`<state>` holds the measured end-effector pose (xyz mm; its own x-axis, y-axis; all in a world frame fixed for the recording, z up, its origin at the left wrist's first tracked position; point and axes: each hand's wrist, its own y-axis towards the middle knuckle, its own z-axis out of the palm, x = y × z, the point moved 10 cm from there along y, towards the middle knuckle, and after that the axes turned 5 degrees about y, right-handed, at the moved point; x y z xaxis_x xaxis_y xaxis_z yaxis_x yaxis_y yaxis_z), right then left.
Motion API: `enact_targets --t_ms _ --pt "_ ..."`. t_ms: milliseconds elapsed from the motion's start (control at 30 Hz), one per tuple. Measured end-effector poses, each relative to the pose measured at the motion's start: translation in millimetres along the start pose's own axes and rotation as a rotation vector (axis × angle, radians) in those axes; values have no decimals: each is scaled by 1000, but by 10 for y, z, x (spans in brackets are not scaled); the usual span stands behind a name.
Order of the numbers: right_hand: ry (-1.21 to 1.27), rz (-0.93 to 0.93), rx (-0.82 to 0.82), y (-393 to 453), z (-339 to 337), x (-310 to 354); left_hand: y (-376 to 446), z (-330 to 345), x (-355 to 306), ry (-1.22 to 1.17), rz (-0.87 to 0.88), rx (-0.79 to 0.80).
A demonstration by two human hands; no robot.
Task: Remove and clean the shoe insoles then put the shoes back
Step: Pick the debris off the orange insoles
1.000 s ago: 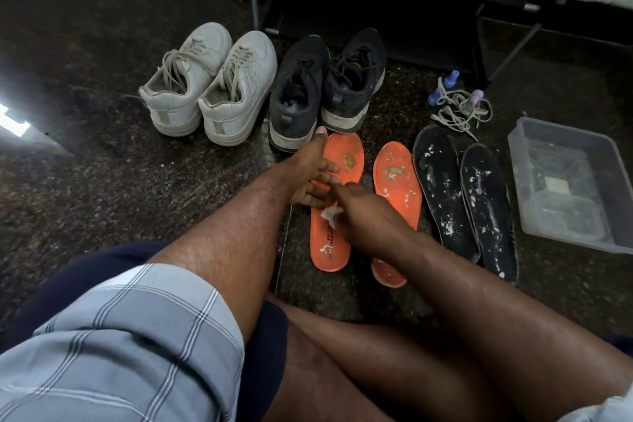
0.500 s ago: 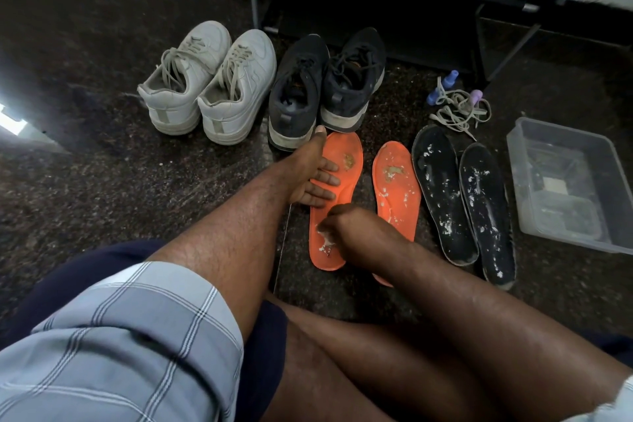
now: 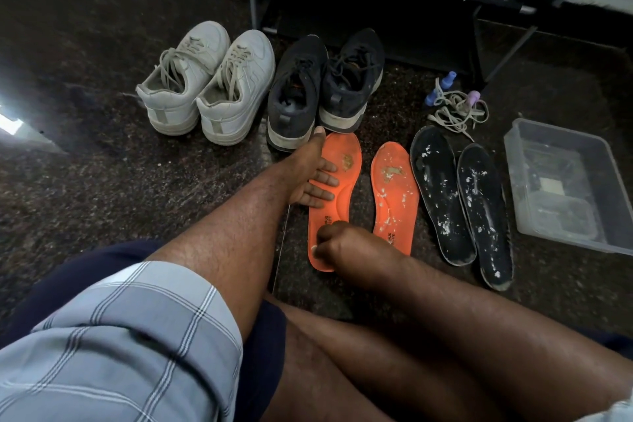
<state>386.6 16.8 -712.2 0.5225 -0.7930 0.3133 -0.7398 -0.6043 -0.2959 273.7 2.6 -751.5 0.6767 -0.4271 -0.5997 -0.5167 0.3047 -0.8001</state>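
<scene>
Since a second ago the clenched right hand (image 3: pixel 346 245), its grasp hidden, is sliding down to the heel of the stained orange foam insole (image 3: pixel 337 181) lying on the dark floor (image 3: pixel 102 181), while the flat, relaxed left hand (image 3: pixel 310 175) is pressing its middle.

Left arm: bare forearm runs from the plaid sleeve at lower left up to mid-frame.
Left hand (image 3: pixel 310 175): at centre frame, palm down, fingers (image 3: pixel 322 181) straight and spread toward the right, thumb pointing to the top of the frame.
Right arm: bare forearm enters from lower right, angled up and left.
Right hand (image 3: pixel 337 245): just below centre, fingers curled under into a fist, knuckles up; whatever it may hold is hidden.
Legs: bare, crossed along the bottom of the frame.
</scene>
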Motion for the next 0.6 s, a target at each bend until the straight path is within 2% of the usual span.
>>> enact_targets --t_ms 200,367,533,600 --pt "18 30 -75 63 -49 -63 -12 4 -11 11 6 -8" --pt "52 -17 43 -39 32 48 -14 3 -10 10 2 -12" --pt "27 64 -102 84 -94 -133 -14 6 -9 4 3 -7" --pt "39 51 -72 76 -81 -75 -16 -1 -8 2 2 -13"
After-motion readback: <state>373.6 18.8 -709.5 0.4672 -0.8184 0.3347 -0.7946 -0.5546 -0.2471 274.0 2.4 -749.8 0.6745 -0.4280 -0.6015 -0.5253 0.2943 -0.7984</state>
